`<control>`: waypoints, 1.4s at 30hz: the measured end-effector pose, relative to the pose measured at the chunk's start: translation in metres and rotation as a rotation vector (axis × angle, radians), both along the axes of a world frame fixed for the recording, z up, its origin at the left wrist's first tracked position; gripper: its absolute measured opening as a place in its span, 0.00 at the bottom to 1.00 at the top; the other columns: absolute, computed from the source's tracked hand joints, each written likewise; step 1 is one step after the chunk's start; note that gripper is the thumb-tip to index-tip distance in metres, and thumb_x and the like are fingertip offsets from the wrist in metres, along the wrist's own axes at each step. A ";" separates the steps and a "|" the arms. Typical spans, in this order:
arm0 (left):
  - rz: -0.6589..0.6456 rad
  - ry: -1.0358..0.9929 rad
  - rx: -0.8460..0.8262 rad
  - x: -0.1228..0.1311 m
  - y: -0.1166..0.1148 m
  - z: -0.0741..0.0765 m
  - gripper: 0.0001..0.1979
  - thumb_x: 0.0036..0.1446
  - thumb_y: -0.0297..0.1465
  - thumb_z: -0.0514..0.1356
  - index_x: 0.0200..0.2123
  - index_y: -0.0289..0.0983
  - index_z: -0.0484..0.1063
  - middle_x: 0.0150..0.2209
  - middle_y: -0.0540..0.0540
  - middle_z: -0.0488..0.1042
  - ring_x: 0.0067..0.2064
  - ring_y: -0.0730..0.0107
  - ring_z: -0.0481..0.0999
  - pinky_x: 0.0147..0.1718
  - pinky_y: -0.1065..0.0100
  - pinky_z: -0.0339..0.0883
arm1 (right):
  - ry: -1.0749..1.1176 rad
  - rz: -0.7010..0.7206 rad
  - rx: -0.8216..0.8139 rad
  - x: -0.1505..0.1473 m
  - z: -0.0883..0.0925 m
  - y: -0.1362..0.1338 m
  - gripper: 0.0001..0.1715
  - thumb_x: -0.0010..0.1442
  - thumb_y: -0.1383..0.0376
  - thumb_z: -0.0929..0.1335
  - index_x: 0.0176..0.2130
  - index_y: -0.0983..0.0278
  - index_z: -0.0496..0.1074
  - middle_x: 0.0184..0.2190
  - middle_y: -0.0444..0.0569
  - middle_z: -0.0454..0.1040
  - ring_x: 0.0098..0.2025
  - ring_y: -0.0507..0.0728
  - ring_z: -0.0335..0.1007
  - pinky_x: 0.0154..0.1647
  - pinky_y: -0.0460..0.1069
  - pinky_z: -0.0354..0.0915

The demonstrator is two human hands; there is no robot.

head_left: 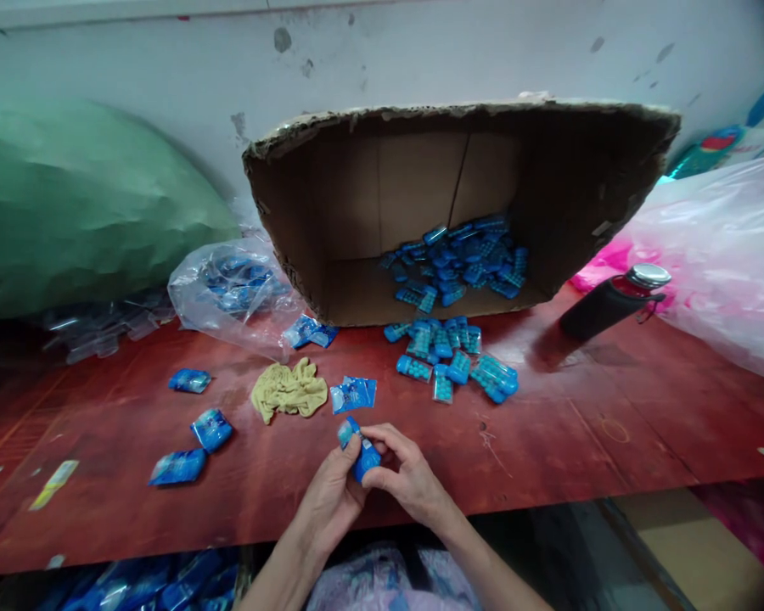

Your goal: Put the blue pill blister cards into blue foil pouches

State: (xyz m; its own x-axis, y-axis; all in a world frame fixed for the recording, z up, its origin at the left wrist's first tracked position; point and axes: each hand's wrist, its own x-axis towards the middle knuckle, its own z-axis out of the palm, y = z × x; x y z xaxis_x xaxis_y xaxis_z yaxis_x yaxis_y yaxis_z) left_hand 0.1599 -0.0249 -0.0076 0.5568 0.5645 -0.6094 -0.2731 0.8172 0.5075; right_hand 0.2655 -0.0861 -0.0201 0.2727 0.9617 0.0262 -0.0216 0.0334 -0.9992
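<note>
Blue packet gripped between left hand and right hand, well in front of cardboard box; if pinch loosens, packet, likely slick, could slip down onto desk.

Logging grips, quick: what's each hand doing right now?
Left hand: closed, holding a small blue packet.
Right hand: closed, pinching the same packet.

Blue packet, red tabletop, yellow cloth
</note>
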 end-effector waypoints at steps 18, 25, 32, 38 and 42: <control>-0.065 -0.019 0.005 -0.003 -0.006 -0.002 0.05 0.51 0.27 0.57 0.33 0.33 0.71 0.33 0.43 0.78 0.39 0.65 0.76 0.45 0.61 0.65 | 0.138 0.084 -0.088 0.001 -0.002 0.003 0.21 0.54 0.69 0.63 0.48 0.60 0.64 0.37 0.43 0.70 0.36 0.52 0.65 0.40 0.47 0.62; 0.184 0.127 0.176 -0.045 0.037 0.019 0.10 0.51 0.36 0.55 0.33 0.35 0.70 0.32 0.44 0.78 0.38 0.62 0.76 0.43 0.59 0.66 | -0.068 0.179 -0.044 -0.005 0.008 0.012 0.25 0.56 0.70 0.62 0.54 0.57 0.58 0.45 0.47 0.65 0.40 0.52 0.65 0.42 0.47 0.62; 0.537 0.739 0.610 -0.106 0.082 0.016 0.22 0.50 0.42 0.52 0.48 0.39 0.59 0.42 0.42 0.72 0.43 0.59 0.73 0.47 0.53 0.61 | -0.765 0.083 -0.043 -0.019 0.017 0.094 0.28 0.55 0.61 0.64 0.54 0.60 0.55 0.45 0.52 0.64 0.43 0.59 0.64 0.42 0.53 0.63; 0.032 1.362 1.302 -0.066 0.111 -0.021 0.27 0.55 0.39 0.45 0.55 0.32 0.54 0.57 0.32 0.57 0.59 0.53 0.52 0.54 0.51 0.46 | -0.989 0.188 -0.143 -0.050 0.003 0.156 0.15 0.57 0.72 0.59 0.45 0.67 0.64 0.45 0.59 0.65 0.39 0.60 0.68 0.35 0.53 0.63; -0.144 1.484 1.268 -0.050 0.126 -0.045 0.26 0.56 0.39 0.43 0.54 0.31 0.57 0.58 0.31 0.56 0.60 0.48 0.48 0.53 0.44 0.44 | -1.001 0.258 -0.068 -0.039 0.005 0.142 0.10 0.55 0.72 0.62 0.38 0.63 0.67 0.38 0.47 0.69 0.37 0.55 0.68 0.34 0.46 0.62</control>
